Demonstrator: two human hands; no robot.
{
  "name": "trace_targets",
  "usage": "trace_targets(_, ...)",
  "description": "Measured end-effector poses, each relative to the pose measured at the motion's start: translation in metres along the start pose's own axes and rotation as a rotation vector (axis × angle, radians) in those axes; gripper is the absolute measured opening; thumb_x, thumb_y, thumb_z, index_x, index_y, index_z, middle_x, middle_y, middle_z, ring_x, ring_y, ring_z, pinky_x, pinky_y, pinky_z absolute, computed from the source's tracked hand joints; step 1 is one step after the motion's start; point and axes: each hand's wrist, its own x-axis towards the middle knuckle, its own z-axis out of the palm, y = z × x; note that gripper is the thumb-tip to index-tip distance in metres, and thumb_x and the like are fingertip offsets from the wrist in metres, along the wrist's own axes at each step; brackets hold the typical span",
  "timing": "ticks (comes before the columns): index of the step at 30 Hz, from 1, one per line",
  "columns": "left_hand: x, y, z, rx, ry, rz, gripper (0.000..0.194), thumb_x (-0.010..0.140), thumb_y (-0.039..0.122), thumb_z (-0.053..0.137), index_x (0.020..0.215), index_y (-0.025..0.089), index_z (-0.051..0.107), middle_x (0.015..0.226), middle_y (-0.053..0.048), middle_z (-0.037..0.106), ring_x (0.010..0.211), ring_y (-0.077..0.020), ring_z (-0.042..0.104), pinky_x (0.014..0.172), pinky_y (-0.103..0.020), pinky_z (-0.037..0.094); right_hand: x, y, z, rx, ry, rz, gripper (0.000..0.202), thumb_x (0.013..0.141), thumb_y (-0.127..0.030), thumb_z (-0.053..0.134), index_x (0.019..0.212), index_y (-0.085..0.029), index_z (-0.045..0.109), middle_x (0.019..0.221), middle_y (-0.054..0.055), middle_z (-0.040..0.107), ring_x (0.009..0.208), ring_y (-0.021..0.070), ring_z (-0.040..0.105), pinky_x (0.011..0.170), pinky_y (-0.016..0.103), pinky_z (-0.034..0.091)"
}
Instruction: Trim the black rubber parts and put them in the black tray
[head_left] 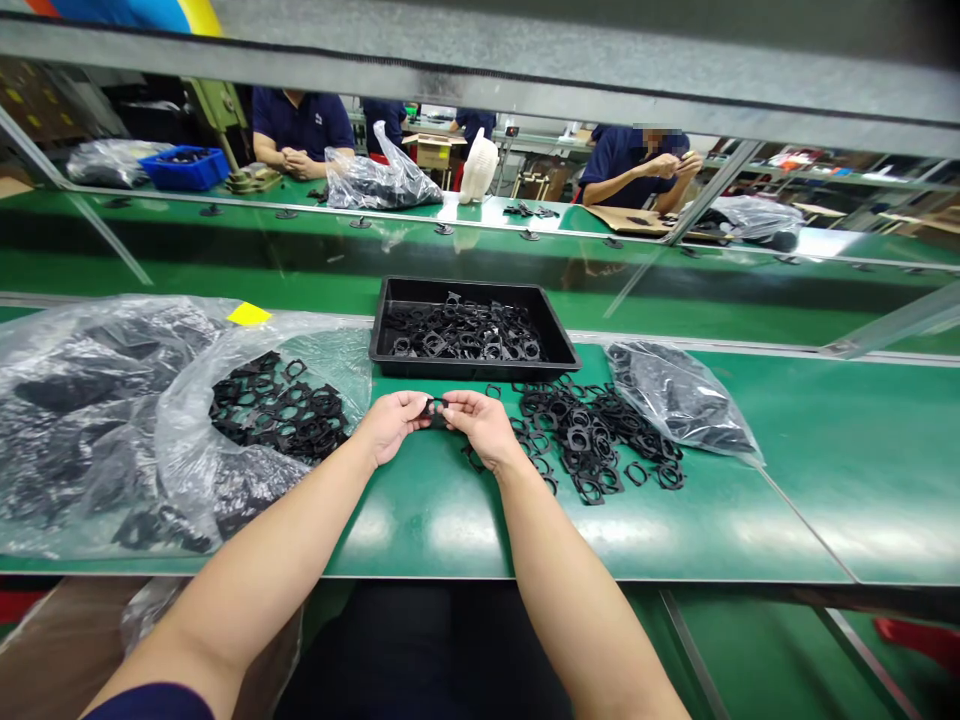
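Observation:
Between my two hands, just in front of the black tray, is a small black ring-shaped plastic part [436, 408]. My left hand [391, 424] pinches its left side with thumb and finger. On its right side, the fingers of my right hand [481, 424] are closed on it too. Many similar black parts [585, 436] lie in a loose pile to the right of my right hand. The black tray [472, 369] holds more such parts. To the left, an open clear plastic bag [187, 400] shows dark parts [281, 412] inside its mouth.
A smaller clear bag of dark parts [679, 398] lies right of the pile on the green table [825, 480]. A yellow label [249, 314] sits on the large bag. Beyond a metal frame, people [304, 130] sit at another bench with a blue bin [185, 168].

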Motion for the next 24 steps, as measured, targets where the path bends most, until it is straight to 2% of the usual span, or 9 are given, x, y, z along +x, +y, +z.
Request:
trace_targets(3, 0.0013, -0.0009, 0.0021, -0.068, 0.087, 0.02, 0.019, 0.069, 0.015, 0.071, 0.084, 0.01, 0.063, 0.076, -0.005, 0.064, 0.068, -0.0113, 0.061, 0.064, -0.024, 0.048, -0.0009, -0.0003, 0.0006, 0.011, -0.003, 0.013, 0.037, 0.056, -0.029, 0.081, 0.086, -0.014, 0.066, 0.072, 0.002, 0.066, 0.06, 0.0101, 0.056, 0.058, 0.023, 0.045)
trace_targets(6, 0.0014, -0.0003, 0.003, -0.093, 0.12, 0.025, 0.023, 0.068, 0.012, 0.071, 0.089, 0.013, 0.061, 0.076, -0.003, 0.064, 0.066, -0.0105, 0.061, 0.061, -0.023, 0.048, -0.0021, -0.001, 0.0011, 0.031, -0.011, 0.009, 0.037, 0.057, -0.027, 0.081, 0.088, -0.015, 0.066, 0.074, 0.003, 0.066, 0.063, 0.0106, 0.057, 0.06, 0.023, 0.046)
trace_targets(11, -0.0005, 0.002, 0.002, -0.019, 0.006, -0.097, 0.022, 0.075, 0.028, 0.068, 0.088, 0.011, 0.062, 0.081, -0.008, 0.067, 0.067, -0.013, 0.064, 0.064, -0.026, 0.051, -0.0028, -0.0026, 0.0003, 0.058, -0.02, -0.02, 0.036, 0.058, -0.026, 0.081, 0.089, -0.016, 0.066, 0.078, 0.004, 0.067, 0.076, 0.0147, 0.062, 0.069, 0.026, 0.048)
trace_targets(14, -0.0011, 0.004, 0.001, -0.02, -0.02, -0.124, 0.024, 0.073, 0.03, 0.07, 0.086, 0.011, 0.062, 0.079, -0.007, 0.067, 0.066, -0.0132, 0.064, 0.061, -0.025, 0.05, -0.0023, -0.0035, 0.0008, 0.051, -0.029, -0.052, 0.036, 0.059, -0.027, 0.081, 0.089, -0.017, 0.066, 0.079, 0.003, 0.067, 0.078, 0.0152, 0.063, 0.074, 0.028, 0.049)
trace_targets(17, -0.0008, 0.0043, 0.0016, -0.03, -0.021, -0.084, 0.026, 0.069, 0.031, 0.073, 0.084, 0.012, 0.063, 0.079, -0.005, 0.068, 0.065, -0.0114, 0.063, 0.061, -0.023, 0.049, -0.0021, -0.0036, 0.0025, 0.047, -0.022, -0.065, 0.036, 0.059, -0.028, 0.082, 0.089, -0.017, 0.066, 0.079, 0.002, 0.066, 0.078, 0.0149, 0.063, 0.074, 0.027, 0.049)
trace_targets(22, 0.0011, -0.0012, 0.0061, 0.205, 0.161, 0.154, 0.029, 0.067, 0.036, 0.074, 0.078, 0.011, 0.065, 0.069, -0.004, 0.067, 0.056, -0.0083, 0.056, 0.054, -0.02, 0.043, -0.0045, -0.0052, 0.0046, 0.102, -0.018, -0.045, 0.042, 0.058, -0.028, 0.082, 0.095, -0.019, 0.065, 0.074, 0.0, 0.064, 0.071, 0.0136, 0.062, 0.065, 0.025, 0.05)
trace_targets(24, 0.0015, -0.0032, 0.007, 0.232, 0.18, 0.159, 0.032, 0.066, 0.037, 0.074, 0.084, 0.012, 0.066, 0.068, -0.004, 0.067, 0.055, -0.0096, 0.057, 0.054, -0.022, 0.042, -0.0062, -0.0075, 0.0046, 0.139, -0.075, -0.019, 0.045, 0.059, -0.029, 0.081, 0.1, -0.021, 0.064, 0.074, -0.001, 0.064, 0.068, 0.0122, 0.061, 0.064, 0.026, 0.051)
